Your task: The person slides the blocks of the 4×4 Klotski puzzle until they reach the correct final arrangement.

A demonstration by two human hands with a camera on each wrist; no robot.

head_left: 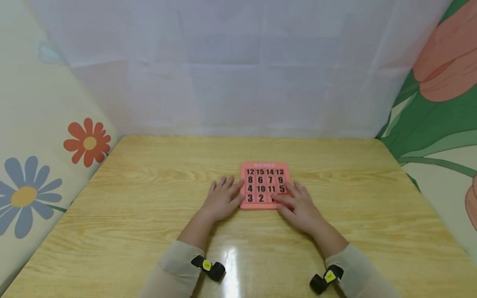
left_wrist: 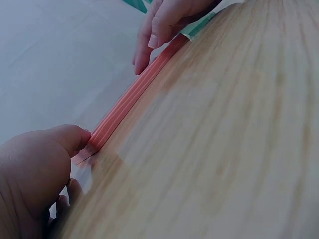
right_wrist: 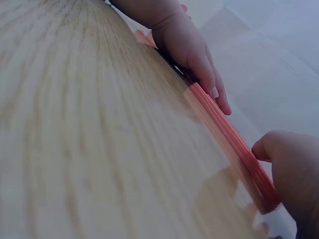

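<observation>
A pink number slide puzzle (head_left: 265, 184) lies flat on the wooden table, its tiles bearing black numerals. My left hand (head_left: 220, 201) rests at its left edge, fingers spread and thumb touching the side. From the right, my right hand (head_left: 301, 210) reaches over the frame; its index finger is on the bottom-row tile marked 1 and partly covers it. The right thumb is by the lower right edge. In the left wrist view, the left thumb meets a corner of the puzzle (left_wrist: 122, 110). Only the puzzle's front side (right_wrist: 232, 137) shows in the right wrist view.
The wooden table (head_left: 149, 165) reaches back to a white cloth (head_left: 238, 82). Flower-patterned panels stand left (head_left: 22, 103) and right (head_left: 447, 136). A black camera is strapped to each wrist, over beige sleeves (head_left: 175, 265).
</observation>
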